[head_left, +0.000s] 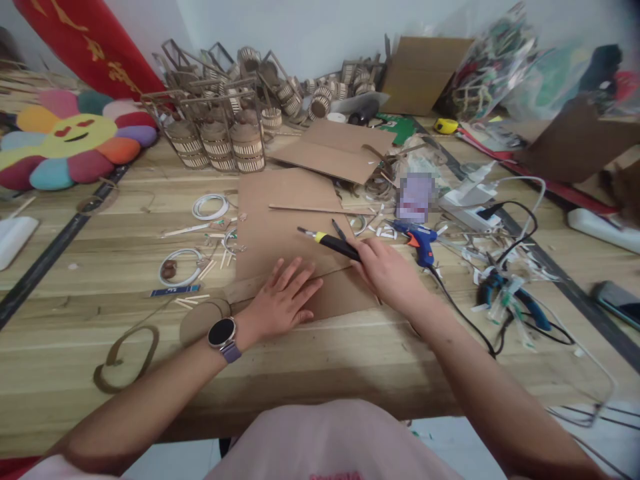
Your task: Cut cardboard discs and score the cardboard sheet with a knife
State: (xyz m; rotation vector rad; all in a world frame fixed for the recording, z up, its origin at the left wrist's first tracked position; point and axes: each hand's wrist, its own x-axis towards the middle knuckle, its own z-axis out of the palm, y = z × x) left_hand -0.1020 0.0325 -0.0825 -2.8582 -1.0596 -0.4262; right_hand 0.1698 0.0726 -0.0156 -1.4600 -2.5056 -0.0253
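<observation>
My left hand (283, 298) lies flat with its fingers spread on the cardboard (280, 200), near its front edge. A watch is on that wrist. In my right hand (383, 270) is a black and yellow pen-like tool (333, 244), its dark tip pointing left above the cardboard. A thin brown strip (315, 209) lies across the sheet, and a dark pen (339, 229) rests beside the tool. Under and beside my left wrist is a rounded cardboard piece (197, 321).
Right of my right hand are a blue glue gun (423, 243), pliers (530, 310), cables and a power strip (467, 205). White coils (210, 207) and small sticks lie left. Small lantern-like baskets (217, 143) and a cardboard box (423, 73) stand behind.
</observation>
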